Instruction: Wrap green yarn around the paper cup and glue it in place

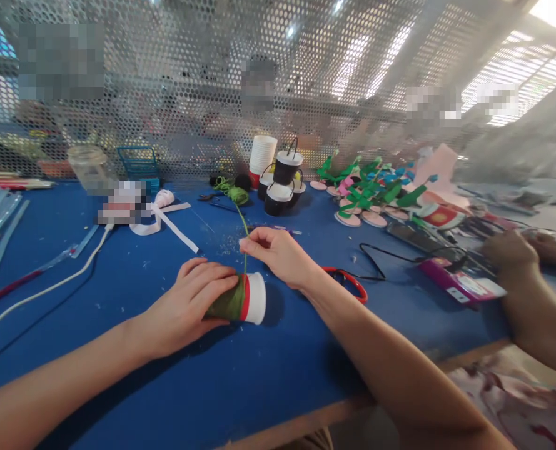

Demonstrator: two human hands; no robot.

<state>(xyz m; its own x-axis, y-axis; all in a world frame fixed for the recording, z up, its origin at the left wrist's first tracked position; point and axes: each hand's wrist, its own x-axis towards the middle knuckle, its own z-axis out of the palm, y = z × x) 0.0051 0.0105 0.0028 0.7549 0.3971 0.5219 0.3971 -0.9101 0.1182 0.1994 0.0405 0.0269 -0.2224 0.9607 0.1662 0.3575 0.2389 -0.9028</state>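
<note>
A paper cup (257, 299) with a white end and a red band lies on its side, wrapped in green yarn (231, 302) over much of its length. My left hand (197, 299) is wrapped round the covered part of the cup from above. Between thumb and fingertips my right hand (274, 251) pinches the strand of yarn just above the cup. That strand runs back to a green yarn ball (238, 195) farther off on the table. Part of the cup is hidden under my left fingers.
Beyond stand a stack of white cups (262, 155) and several black cups with wire handles (278, 199). Green craft plants (371, 187) fill the back right. Red-handled scissors (358, 287) lie by my right forearm; white ribbon (179, 230) lies left. A co-worker's hand (512, 253) is at the right.
</note>
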